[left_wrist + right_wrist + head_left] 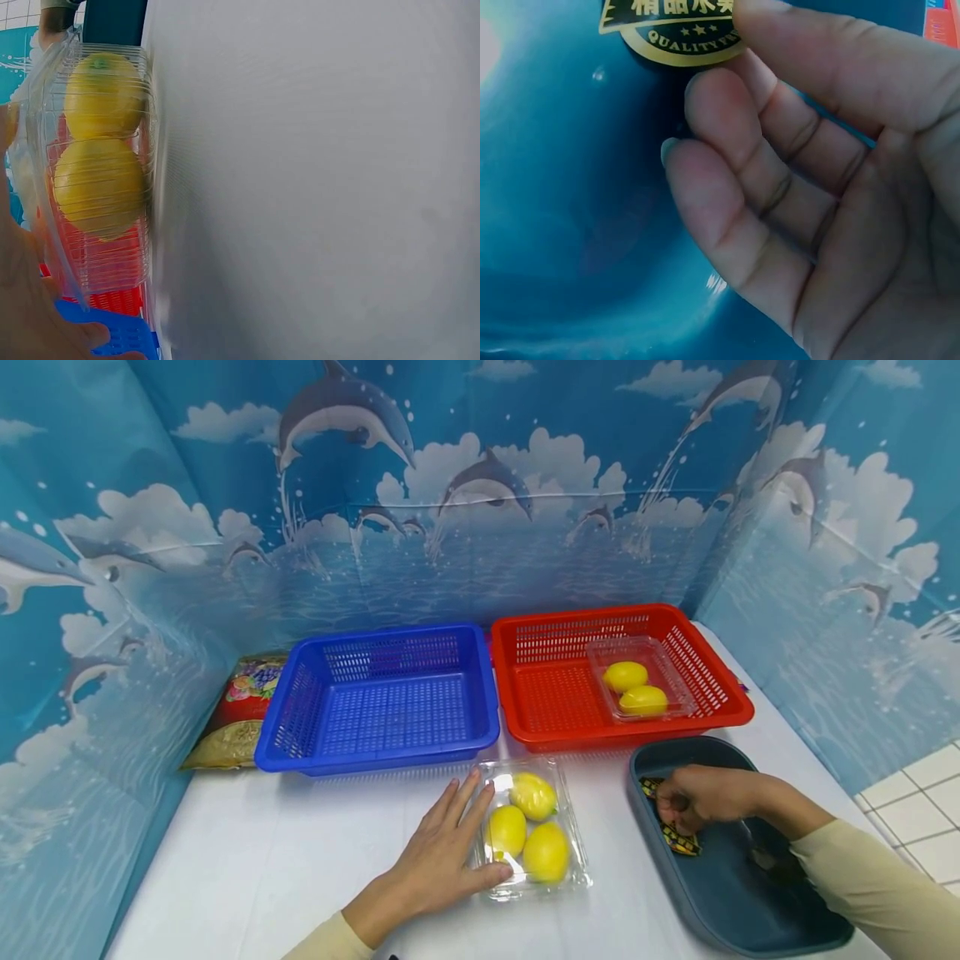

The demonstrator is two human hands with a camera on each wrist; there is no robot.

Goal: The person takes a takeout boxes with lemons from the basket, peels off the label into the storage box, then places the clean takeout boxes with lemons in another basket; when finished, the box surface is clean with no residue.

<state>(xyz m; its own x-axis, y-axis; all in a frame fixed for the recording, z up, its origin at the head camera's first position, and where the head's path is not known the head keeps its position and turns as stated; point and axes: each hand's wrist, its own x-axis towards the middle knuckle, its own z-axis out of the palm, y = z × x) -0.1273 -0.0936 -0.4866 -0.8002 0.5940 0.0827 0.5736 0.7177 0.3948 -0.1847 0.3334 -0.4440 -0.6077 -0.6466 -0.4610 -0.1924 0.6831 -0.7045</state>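
Observation:
A clear plastic clamshell box (573, 843) with 3 lemons (547, 852) inside lies on the white table. My left hand (442, 852) rests at its left side, fingers spread and straight, the thumb over the near left corner. In the left wrist view the lid stands close to the fingers (94, 334). My right hand (701, 793) reaches into the dark teal basin (795, 910). There its thumb and forefinger pinch a black and gold label (694, 37) with printed lettering. More of the black and gold labels (681, 841) show just below the hand.
A blue basket (393, 714) stands at the back left. Beside it, a red basket (555, 697) holds another clear box (667, 672) with two lemons. A red and gold bag (238, 718) leans at the far left. Dolphin-print curtains (487, 560) enclose the table's back and sides.

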